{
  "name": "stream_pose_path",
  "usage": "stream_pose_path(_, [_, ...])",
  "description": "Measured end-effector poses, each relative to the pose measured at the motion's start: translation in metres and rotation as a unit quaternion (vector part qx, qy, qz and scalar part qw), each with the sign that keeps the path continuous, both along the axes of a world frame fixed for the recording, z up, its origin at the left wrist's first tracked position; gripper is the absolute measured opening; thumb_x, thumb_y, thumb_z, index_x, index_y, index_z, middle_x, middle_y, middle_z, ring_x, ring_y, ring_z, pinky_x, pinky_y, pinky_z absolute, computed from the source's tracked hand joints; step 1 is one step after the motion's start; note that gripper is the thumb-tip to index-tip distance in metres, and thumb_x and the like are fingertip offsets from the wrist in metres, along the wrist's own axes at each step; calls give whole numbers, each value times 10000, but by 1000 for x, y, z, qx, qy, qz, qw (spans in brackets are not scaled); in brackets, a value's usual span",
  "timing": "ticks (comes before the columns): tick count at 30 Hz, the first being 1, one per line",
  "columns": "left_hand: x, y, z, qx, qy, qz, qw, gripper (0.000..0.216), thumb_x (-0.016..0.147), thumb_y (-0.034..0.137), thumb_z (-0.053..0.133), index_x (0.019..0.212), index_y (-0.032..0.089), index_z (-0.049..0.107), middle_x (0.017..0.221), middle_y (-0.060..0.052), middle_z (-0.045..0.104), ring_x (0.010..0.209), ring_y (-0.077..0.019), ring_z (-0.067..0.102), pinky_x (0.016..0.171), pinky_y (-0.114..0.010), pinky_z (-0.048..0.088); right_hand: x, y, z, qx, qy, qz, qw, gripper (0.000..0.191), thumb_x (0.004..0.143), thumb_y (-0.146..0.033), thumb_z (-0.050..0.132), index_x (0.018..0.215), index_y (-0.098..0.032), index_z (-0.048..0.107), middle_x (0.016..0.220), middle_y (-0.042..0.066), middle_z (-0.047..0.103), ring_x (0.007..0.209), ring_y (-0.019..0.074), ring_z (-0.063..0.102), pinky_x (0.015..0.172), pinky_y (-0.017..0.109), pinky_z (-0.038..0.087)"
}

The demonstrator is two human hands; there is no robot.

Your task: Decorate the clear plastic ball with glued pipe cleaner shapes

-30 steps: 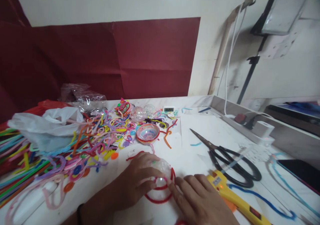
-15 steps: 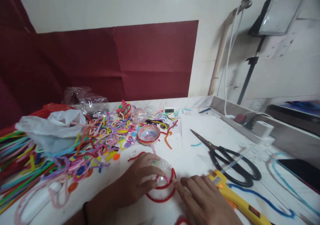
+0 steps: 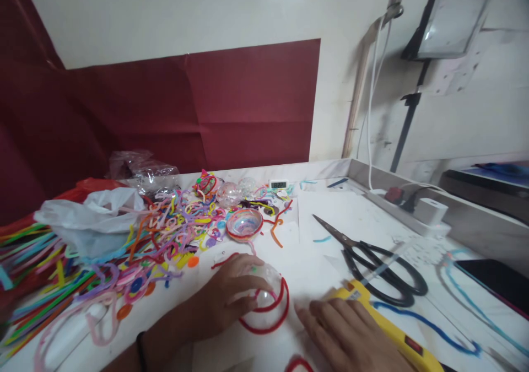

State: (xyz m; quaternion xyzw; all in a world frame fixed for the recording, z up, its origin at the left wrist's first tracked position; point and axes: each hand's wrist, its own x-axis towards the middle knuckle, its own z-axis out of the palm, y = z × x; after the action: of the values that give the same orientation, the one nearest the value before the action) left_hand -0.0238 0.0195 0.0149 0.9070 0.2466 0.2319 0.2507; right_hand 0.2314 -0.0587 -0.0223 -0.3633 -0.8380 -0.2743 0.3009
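Observation:
My left hand [image 3: 225, 295] is cupped over a clear plastic half-sphere [image 3: 268, 284] resting on the white table [image 3: 355, 217], fingers curled round its top. A red pipe cleaner [image 3: 270, 319] loops round the half-sphere's base. My right hand [image 3: 351, 339] lies just right of that loop with fingers stretched out and nothing in them, a little apart from the red wire. It partly overlaps a yellow glue gun [image 3: 388, 330] lying beside it.
Black scissors [image 3: 372, 259] lie to the right. A pile of coloured pipe cleaners [image 3: 165, 228], a striped small bowl [image 3: 244, 224], clear balls [image 3: 229, 193] and a white plastic bag [image 3: 91, 217] fill the left. A power strip [image 3: 430, 217] and cables sit along the right ledge.
My right hand has drawn back from the red loop, its fingertip no longer touching it, and now lies over the glue gun's near end. The left hand stays on the half-sphere.

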Motion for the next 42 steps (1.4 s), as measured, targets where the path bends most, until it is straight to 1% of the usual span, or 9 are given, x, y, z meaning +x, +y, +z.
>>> stream_pose_path(2, [1, 0, 1, 20, 12, -2, 1000, 344, 1000, 455, 396, 1150, 264, 639, 1326, -95, 487, 1198, -260, 480, 1028, -423, 384, -13, 4, -9, 22, 66, -10, 998, 514, 1044, -294, 128, 1057, -179, 628, 819, 24, 650, 696, 200, 565, 697, 377, 355])
stream_pose_path(5, [1, 1, 0, 36, 11, -3, 999, 365, 1000, 473, 378, 1125, 263, 649, 1311, -93, 501, 1191, -263, 479, 1026, -420, 383, -24, 9, -16, -3, 35, -12, 999, 513, 1037, -277, 115, 1091, -162, 613, 855, 38, 632, 713, 213, 548, 707, 406, 342])
stream_pose_path(10, [1, 1, 0, 50, 8, -13, 999, 361, 1011, 448, 365, 1123, 250, 644, 1307, -96, 511, 1180, -251, 490, 1021, -405, 388, -24, 11, -11, -19, 1, -13, 1000, 471, 1029, -244, 162, 1128, -157, 615, 922, 59, 633, 770, 224, 553, 700, 395, 349])
stream_pose_path(14, [2, -2, 4, 45, 25, -9, 999, 325, 1018, 411, 378, 1132, 256, 640, 1314, -88, 525, 1200, -241, 486, 1029, -391, 387, -25, 12, -9, 11, -20, -36, 999, 458, 1014, -162, 176, 1133, -170, 618, 952, 56, 657, 800, 228, 555, 735, 397, 369])
stream_pose_path(21, [1, 2, 3, 85, 22, -23, 996, 323, 1017, 429, 372, 1191, 258, 585, 1292, -96, 556, 1169, -238, 501, 1005, -388, 406, -28, 17, -8, 44, -14, -11, 999, 340, 1007, -186, 293, 1004, -171, 633, 885, 39, 665, 770, 196, 569, 724, 376, 393])
stream_pose_path(25, [0, 3, 9, 94, 59, -27, 994, 322, 1018, 426, 369, 1186, 258, 586, 1266, -91, 561, 1136, -232, 507, 994, -379, 409, -31, 18, -9, 37, -5, -32, 999, 286, 997, -153, 354, 915, -203, 624, 833, 19, 651, 725, 169, 569, 715, 349, 411])
stream_pose_path(34, [-2, 13, 13, 98, 97, -53, 989, 263, 1001, 343, 444, 1175, 284, 632, 1229, -89, 537, 1124, -246, 514, 997, -401, 433, -33, 20, -12, 6, 19, -36, 999, 387, 1004, -92, 266, 864, -199, 610, 794, 5, 643, 682, 155, 554, 699, 346, 423])
stream_pose_path(38, [-3, 16, 12, 109, 84, -70, 988, 266, 998, 330, 447, 1202, 296, 614, 1254, -92, 511, 1130, -255, 503, 1000, -415, 435, -34, 20, -6, 13, 10, -39, 999, 344, 1022, -133, 316, 847, -206, 603, 775, -12, 640, 661, 144, 555, 704, 326, 402])
stream_pose_path(42, [-5, 17, 11, 103, 95, -84, 987, 266, 971, 246, 501, 1217, 290, 592, 1285, -91, 476, 1155, -264, 481, 1021, -429, 413, -37, 21, 4, 23, 22, -40, 999, 440, 1039, -124, 230, 806, -208, 594, 738, -21, 649, 623, 141, 542, 695, 329, 376])
